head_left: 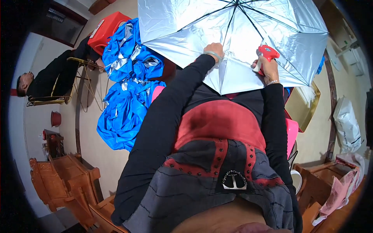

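An opened umbrella (pixel 182 42) with a silver inner side and dark ribs spreads in front of me, its near edge over my lap. My left hand (pixel 213 50) rests on the silver cloth with curled fingers, closed on a bit of the canopy; the fingertips are hidden. In my right hand (pixel 268 69) is a red-and-white pistol-shaped hand tool (pixel 269 51), held over the canopy right of the middle. Its nose lies close to a rib; whether it touches the rib I cannot tell.
Crumpled blue-and-silver umbrellas (pixel 126 112) are heaped on my left, beside a red plastic container (pixel 108 31). A box with white strips (pixel 307 97) stands at my right. Wooden chairs (pixel 66 178) and a white sack (pixel 347 124) lie farther out. Another person (pixel 54 73) reclines on a chair at far left.
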A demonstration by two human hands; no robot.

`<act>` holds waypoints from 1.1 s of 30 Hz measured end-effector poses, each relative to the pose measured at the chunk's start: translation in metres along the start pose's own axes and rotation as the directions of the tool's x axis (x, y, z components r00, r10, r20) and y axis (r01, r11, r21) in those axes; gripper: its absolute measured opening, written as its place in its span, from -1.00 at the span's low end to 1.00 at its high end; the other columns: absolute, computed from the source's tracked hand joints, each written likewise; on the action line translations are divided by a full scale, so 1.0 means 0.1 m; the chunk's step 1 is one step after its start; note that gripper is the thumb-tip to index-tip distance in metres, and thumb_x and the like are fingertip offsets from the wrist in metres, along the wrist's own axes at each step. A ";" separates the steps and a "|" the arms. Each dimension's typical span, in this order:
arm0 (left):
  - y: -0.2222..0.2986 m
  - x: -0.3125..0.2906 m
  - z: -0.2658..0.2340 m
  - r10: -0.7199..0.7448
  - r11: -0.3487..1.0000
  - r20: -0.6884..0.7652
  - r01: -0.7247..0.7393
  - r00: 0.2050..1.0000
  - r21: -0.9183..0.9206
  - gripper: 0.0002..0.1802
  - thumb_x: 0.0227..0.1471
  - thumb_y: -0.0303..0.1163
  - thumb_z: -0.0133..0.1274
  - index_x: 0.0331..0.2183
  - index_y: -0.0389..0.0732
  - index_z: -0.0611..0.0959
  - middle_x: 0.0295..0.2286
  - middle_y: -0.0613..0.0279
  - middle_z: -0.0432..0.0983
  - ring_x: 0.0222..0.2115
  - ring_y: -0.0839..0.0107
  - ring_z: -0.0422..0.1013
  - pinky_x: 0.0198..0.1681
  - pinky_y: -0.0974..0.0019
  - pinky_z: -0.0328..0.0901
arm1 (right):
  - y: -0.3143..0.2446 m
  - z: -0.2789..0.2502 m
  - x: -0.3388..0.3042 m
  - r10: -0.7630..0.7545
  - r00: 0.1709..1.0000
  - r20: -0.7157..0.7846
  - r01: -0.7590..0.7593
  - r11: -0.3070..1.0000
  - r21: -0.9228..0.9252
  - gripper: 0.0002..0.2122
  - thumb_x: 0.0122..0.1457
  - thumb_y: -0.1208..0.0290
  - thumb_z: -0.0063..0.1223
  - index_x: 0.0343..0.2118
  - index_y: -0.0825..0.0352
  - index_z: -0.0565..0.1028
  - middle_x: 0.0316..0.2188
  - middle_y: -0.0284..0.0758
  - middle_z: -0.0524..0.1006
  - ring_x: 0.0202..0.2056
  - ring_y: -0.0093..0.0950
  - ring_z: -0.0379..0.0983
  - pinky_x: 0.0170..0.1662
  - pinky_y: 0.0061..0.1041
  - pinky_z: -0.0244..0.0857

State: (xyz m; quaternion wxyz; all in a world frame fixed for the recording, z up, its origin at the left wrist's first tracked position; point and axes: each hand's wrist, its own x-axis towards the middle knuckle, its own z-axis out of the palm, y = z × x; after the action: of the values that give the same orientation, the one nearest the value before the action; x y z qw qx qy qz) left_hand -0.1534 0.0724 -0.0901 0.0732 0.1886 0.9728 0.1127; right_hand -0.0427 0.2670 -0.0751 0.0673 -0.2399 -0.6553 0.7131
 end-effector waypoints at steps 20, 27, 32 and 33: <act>0.13 -0.16 0.38 0.094 0.991 -0.198 -0.111 0.976 -0.076 -0.79 -0.26 -0.32 0.05 -0.55 -0.28 0.55 -0.53 -0.04 0.48 -0.44 0.06 0.43 -0.36 0.17 0.34 | 0.11 0.12 -0.03 0.047 0.993 0.105 -0.056 0.995 0.084 -0.74 -0.06 0.46 -0.11 -0.29 0.48 0.37 -0.60 -0.22 0.47 -0.65 -0.48 0.40 -0.60 -0.59 0.26; 0.12 -0.06 0.54 -0.076 0.939 -0.098 0.039 0.992 -0.340 -0.78 -0.26 -0.33 0.02 -0.58 -0.32 0.56 -0.52 -0.09 0.47 -0.43 0.06 0.43 -0.35 0.17 0.33 | 0.06 0.10 -0.07 0.092 0.986 0.138 -0.094 0.996 0.005 -0.75 0.00 0.44 -0.13 -0.26 0.46 0.31 -0.56 -0.24 0.46 -0.57 -0.49 0.44 -0.53 -0.56 0.33; -0.06 0.03 0.69 -0.078 0.840 -0.086 0.019 0.993 -0.542 -0.79 -0.26 -0.36 0.00 -0.57 -0.34 0.57 -0.53 -0.09 0.48 -0.45 0.11 0.44 -0.35 0.20 0.34 | 0.07 0.14 -0.07 0.094 0.984 0.150 -0.100 0.995 0.031 -0.74 0.01 0.42 -0.10 -0.26 0.46 0.31 -0.55 -0.24 0.46 -0.56 -0.48 0.45 -0.53 -0.53 0.35; -0.05 0.03 0.67 -0.030 0.838 -0.109 -0.034 0.994 -0.545 -0.79 -0.26 -0.37 0.00 -0.56 -0.34 0.57 -0.53 -0.09 0.48 -0.47 0.12 0.45 -0.36 0.21 0.34 | 0.08 0.12 -0.06 0.097 0.985 0.145 -0.103 0.994 0.034 -0.74 0.01 0.42 -0.09 -0.26 0.45 0.31 -0.54 -0.23 0.46 -0.56 -0.48 0.45 -0.53 -0.53 0.35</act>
State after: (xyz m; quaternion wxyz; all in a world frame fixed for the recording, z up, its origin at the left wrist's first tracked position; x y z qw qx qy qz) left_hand -0.1452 0.0814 -0.1563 0.0686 0.1543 0.9028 0.3955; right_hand -0.0407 0.2522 -0.0810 -0.0108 -0.2191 -0.6307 0.7444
